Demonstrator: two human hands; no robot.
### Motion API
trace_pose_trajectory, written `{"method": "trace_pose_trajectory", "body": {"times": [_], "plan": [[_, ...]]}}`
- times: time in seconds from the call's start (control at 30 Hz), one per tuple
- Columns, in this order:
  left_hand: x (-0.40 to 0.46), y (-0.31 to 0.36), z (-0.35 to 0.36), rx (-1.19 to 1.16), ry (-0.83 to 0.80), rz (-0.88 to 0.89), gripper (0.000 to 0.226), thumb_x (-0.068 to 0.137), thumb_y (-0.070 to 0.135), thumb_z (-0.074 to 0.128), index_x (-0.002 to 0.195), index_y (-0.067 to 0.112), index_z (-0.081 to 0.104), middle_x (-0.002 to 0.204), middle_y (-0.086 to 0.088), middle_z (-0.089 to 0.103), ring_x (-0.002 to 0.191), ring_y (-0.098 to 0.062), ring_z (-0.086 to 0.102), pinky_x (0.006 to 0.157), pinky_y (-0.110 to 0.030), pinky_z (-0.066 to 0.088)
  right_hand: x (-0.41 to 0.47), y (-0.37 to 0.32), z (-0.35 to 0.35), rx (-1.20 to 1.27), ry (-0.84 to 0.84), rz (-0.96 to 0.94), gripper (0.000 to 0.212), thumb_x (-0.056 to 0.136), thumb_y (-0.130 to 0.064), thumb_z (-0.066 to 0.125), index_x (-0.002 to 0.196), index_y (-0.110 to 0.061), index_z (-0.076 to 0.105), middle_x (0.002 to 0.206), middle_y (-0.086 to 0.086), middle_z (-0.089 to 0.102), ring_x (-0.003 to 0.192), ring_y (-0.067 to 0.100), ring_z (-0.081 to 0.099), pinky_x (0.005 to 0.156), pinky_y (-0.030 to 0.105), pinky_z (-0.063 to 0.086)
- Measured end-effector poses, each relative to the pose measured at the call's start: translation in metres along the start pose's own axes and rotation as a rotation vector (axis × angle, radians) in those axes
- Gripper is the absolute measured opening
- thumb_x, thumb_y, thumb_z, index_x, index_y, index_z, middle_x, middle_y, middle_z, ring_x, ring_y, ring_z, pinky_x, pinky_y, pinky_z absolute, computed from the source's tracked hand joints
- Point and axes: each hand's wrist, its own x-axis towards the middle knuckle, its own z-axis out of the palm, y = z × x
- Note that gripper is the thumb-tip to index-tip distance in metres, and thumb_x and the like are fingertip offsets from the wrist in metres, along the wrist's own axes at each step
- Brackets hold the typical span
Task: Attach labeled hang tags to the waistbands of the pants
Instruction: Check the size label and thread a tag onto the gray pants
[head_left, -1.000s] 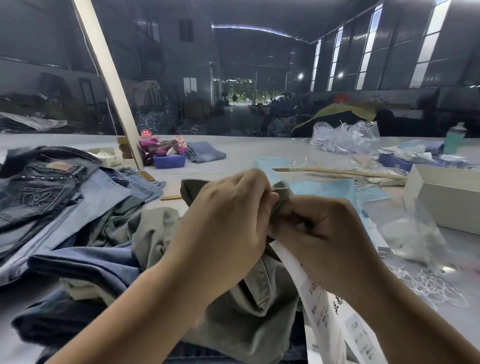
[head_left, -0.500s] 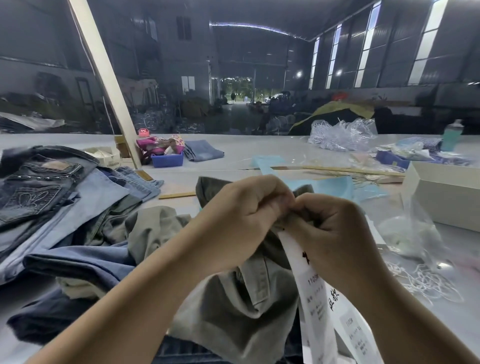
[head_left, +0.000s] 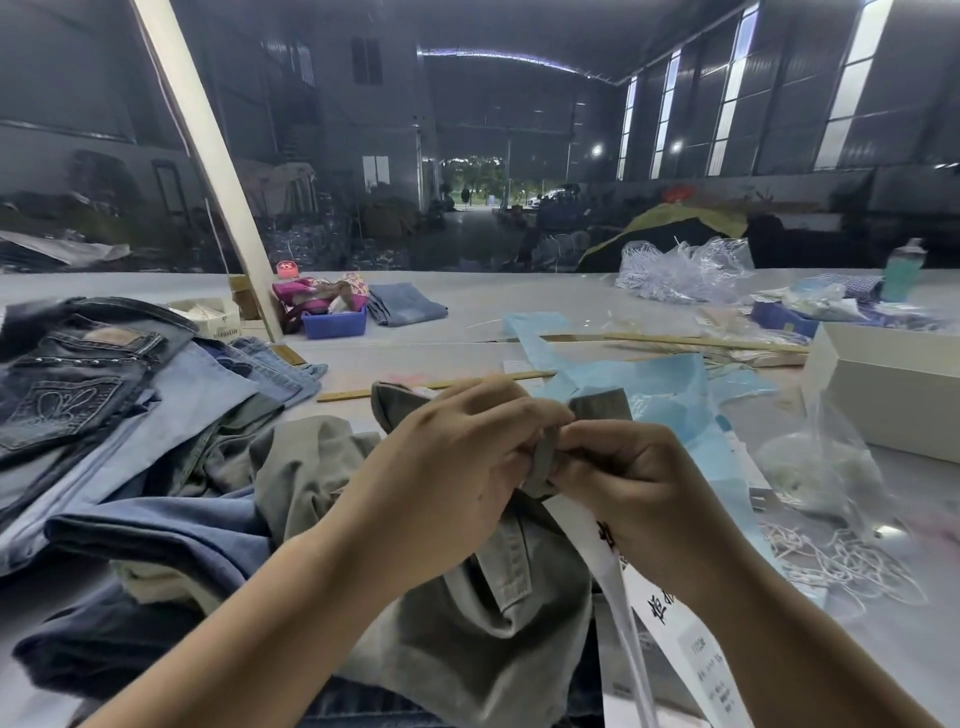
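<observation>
Grey waistband (head_left: 543, 460) now bunched tighter between both hands (head_left: 540, 467).

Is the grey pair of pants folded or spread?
Neither: the grey pants lie bunched, their waistband pinched by left hand and right hand.
</observation>
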Motion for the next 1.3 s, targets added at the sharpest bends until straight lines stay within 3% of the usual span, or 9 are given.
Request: {"method": "trace_pose_trajectory", "body": {"times": [0.17, 0.3, 0.4, 0.53, 0.73, 0.83, 1.07, 1.2, 1.3], "plan": [[-0.012, -0.001, 0.005, -0.005, 0.058, -0.065, 0.020, 0.080, -0.001, 0.069, 0.090, 0.015, 0.064, 0.090, 0.009, 0.064, 0.082, -0.005, 0.055, 0.074, -0.007, 0.039, 0.001, 0.003, 0.008, 0.004, -0.009, 0.067, 0.021, 0.079, -0.028, 0.062, 0.081, -0.015, 0.077, 0.078, 0.029, 0.065, 0.065, 0.037, 0.056, 0.063, 0.039, 0.042], [-0.022, -0.002, 0.010, -0.062, 0.148, -0.172, 0.005, 0.084, 0.016, 0.057, 0.085, 0.021, 0.056, 0.078, 0.017, 0.054, 0.070, -0.002, 0.049, 0.065, -0.008, 0.038, 0.002, 0.002, 0.008, -0.014, 0.001, 0.138, 0.021, 0.076, -0.033, 0.066, 0.077, -0.015, 0.077, 0.077, 0.031, 0.064, 0.064, 0.025, 0.052, 0.060, 0.038, 0.040], [-0.027, -0.003, 0.011, -0.174, 0.249, -0.370, 0.015, 0.082, 0.017, 0.057, 0.083, 0.029, 0.049, 0.071, 0.011, 0.053, 0.070, -0.008, 0.053, 0.061, -0.009, 0.039, 0.001, -0.002, 0.004, -0.048, 0.075, 0.161, 0.015, 0.075, -0.032, 0.064, 0.078, -0.025, 0.076, 0.069, 0.012, 0.068, 0.060, 0.013, 0.057, 0.054, 0.026, 0.042], [-0.026, 0.000, 0.009, -0.334, 0.242, -0.508, 0.013, 0.085, 0.022, 0.048, 0.085, 0.035, 0.050, 0.084, 0.012, 0.058, 0.069, -0.007, 0.053, 0.057, -0.012, 0.039, 0.001, -0.002, 0.004, -0.021, 0.174, 0.168, 0.020, 0.076, -0.024, 0.055, 0.078, -0.032, 0.074, 0.064, -0.012, 0.066, 0.054, -0.002, 0.057, 0.047, 0.009, 0.039], [-0.017, 0.017, 0.002, -0.386, 0.170, -0.408, 0.018, 0.088, 0.021, 0.048, 0.089, 0.038, 0.054, 0.072, 0.006, 0.061, 0.049, -0.010, 0.048, 0.045, -0.015, 0.037, -0.001, -0.007, 0.015, 0.002, 0.133, 0.120, 0.036, 0.063, -0.011, 0.042, 0.083, -0.025, 0.068, 0.061, -0.015, 0.057, 0.054, -0.001, 0.049, 0.050, 0.014, 0.036], [-0.014, 0.021, 0.000, -0.347, 0.098, -0.337, 0.014, 0.089, 0.026, 0.058, 0.093, 0.039, 0.060, 0.071, 0.009, 0.063, 0.057, -0.014, 0.056, 0.049, -0.025, 0.044, -0.001, -0.012, 0.019, -0.054, 0.110, 0.069, 0.033, 0.063, -0.011, 0.043, 0.083, -0.025, 0.065, 0.068, -0.009, 0.059, 0.063, 0.005, 0.051, 0.057, 0.023, 0.039], [-0.015, 0.025, -0.007, -0.335, -0.028, -0.471, 0.015, 0.086, 0.020, 0.065, 0.092, 0.033, 0.072, 0.068, 0.028, 0.063, 0.064, 0.008, 0.059, 0.055, -0.006, 0.040, -0.002, -0.015, 0.025, -0.127, 0.111, 0.089, 0.052, 0.063, -0.017, 0.044, 0.106, -0.046, 0.049, 0.088, -0.017, 0.052, 0.083, 0.007, 0.057, 0.074, 0.028, 0.050], [-0.015, 0.028, -0.011, -0.053, -0.081, -0.343, 0.013, 0.084, 0.017, 0.062, 0.087, 0.027, 0.071, 0.073, 0.014, 0.067, 0.068, -0.002, 0.062, 0.054, -0.015, 0.044, -0.005, -0.011, 0.034, -0.170, 0.053, 0.087, 0.062, 0.064, -0.019, 0.043, 0.120, -0.045, 0.042, 0.088, -0.031, 0.042, 0.089, -0.007, 0.050, 0.074, 0.007, 0.038], [-0.014, 0.032, -0.012, 0.166, -0.205, -0.195, 0.017, 0.063, 0.009, 0.074, 0.068, 0.019, 0.061, 0.062, 0.006, 0.062, 0.051, -0.011, 0.058, 0.047, -0.012, 0.028, -0.009, -0.007, 0.038, -0.150, 0.006, 0.120, 0.061, 0.068, -0.022, 0.042, 0.121, -0.052, 0.039, 0.098, -0.023, 0.046, 0.097, -0.003, 0.051, 0.085, 0.015, 0.038]]}}
